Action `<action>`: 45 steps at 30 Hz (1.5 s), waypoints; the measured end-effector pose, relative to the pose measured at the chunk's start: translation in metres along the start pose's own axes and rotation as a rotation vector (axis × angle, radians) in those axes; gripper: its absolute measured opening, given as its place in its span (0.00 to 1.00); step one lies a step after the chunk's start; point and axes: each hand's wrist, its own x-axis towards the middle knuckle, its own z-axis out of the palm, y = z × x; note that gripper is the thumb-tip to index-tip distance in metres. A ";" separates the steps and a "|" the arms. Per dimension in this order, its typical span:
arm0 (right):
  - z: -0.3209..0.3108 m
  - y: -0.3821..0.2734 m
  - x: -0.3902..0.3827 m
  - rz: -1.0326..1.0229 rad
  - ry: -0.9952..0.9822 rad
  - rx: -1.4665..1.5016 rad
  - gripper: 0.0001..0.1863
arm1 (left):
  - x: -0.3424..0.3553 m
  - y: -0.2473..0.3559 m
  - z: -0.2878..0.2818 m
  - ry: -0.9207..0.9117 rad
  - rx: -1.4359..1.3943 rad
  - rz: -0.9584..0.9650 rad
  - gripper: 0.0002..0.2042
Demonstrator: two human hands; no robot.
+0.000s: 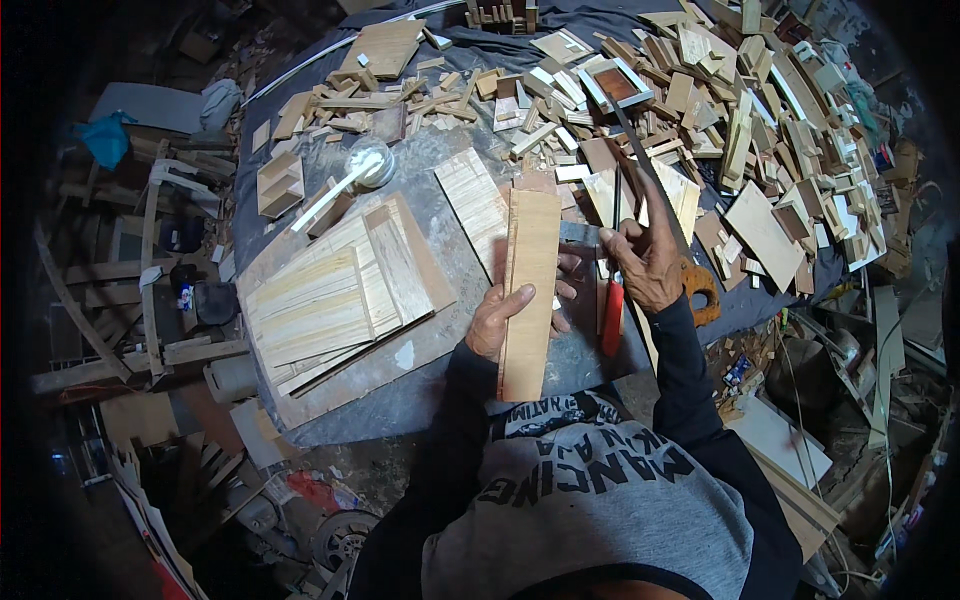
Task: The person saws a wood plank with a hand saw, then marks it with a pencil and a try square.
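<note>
A long, light wooden board (530, 270) is held upright by my left hand (500, 320), with thumb across its front and fingertips showing behind its right edge. My right hand (645, 265), index finger raised, has thumb and bent fingers at the dark shaft of a red-handled tool (611, 320), apparently gripping it. A handsaw with a wooden handle (700, 295) lies just right of that hand, its long blade running up toward the back. Pale panels (300, 320) are stacked on the left of the work table (420, 400); another panel (465, 200) lies behind the held board.
Wood offcuts (690, 90) are heaped across the back and right of the table. A small open wooden box (280, 185) and a glue tub (370, 165) with a pale stick across it sit at the left. More timber (150, 310) and clutter surround the table on the floor.
</note>
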 end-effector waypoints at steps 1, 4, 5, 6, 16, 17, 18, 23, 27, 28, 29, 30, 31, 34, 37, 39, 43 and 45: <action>-0.004 0.004 0.000 -0.001 0.002 -0.001 0.22 | 0.001 0.000 0.000 -0.002 0.000 0.000 0.26; -0.011 0.008 0.001 0.056 0.003 0.186 0.24 | 0.002 -0.003 -0.003 0.009 0.004 -0.020 0.27; -0.012 0.003 0.001 0.058 0.002 0.186 0.24 | 0.002 -0.003 -0.002 0.016 0.003 -0.017 0.27; -0.011 -0.001 0.002 0.041 -0.003 0.416 0.24 | 0.001 -0.004 -0.003 0.024 0.002 -0.015 0.27; 0.009 -0.019 0.006 -0.080 0.175 0.390 0.24 | 0.003 -0.009 0.005 -0.013 -0.036 -0.059 0.25; 0.020 -0.023 0.007 -0.080 0.173 0.392 0.24 | 0.003 -0.011 0.004 -0.015 -0.045 -0.062 0.25; 0.031 -0.026 0.008 -0.089 0.191 0.492 0.25 | 0.003 -0.012 0.003 -0.016 -0.054 -0.065 0.25; 0.034 -0.006 0.012 0.027 0.158 0.246 0.22 | 0.003 -0.013 0.003 -0.008 -0.022 -0.062 0.25; 0.043 -0.018 0.016 -0.108 0.169 0.499 0.15 | 0.003 -0.018 -0.005 -0.014 0.012 -0.079 0.27; 0.042 -0.025 0.015 -0.049 0.131 0.553 0.12 | 0.003 -0.018 -0.003 -0.014 0.011 -0.079 0.27; 0.042 -0.023 0.015 -0.048 0.131 0.553 0.12 | 0.002 -0.017 -0.001 -0.007 0.026 -0.073 0.25; 0.042 -0.020 0.015 -0.060 0.118 0.431 0.11 | 0.002 -0.016 0.000 -0.001 0.041 -0.066 0.23; 0.043 -0.018 0.015 -0.072 0.106 0.309 0.11 | 0.002 -0.015 0.001 -0.001 0.042 -0.066 0.23; 0.043 -0.009 0.017 -0.064 0.102 0.283 0.09 | 0.002 -0.014 0.002 0.001 0.043 -0.098 0.22; 0.044 -0.006 0.020 -0.093 0.101 0.260 0.09 | 0.001 -0.015 0.003 0.025 0.047 -0.104 0.21; 0.044 -0.009 0.020 -0.086 0.119 0.259 0.08 | 0.001 -0.013 0.004 0.032 0.113 -0.107 0.20; 0.042 -0.011 0.020 -0.076 0.089 0.241 0.09 | 0.001 -0.009 0.007 0.012 0.129 -0.130 0.19; 0.041 -0.011 0.019 -0.083 0.087 0.229 0.10 | 0.003 -0.010 0.011 0.044 0.155 -0.076 0.20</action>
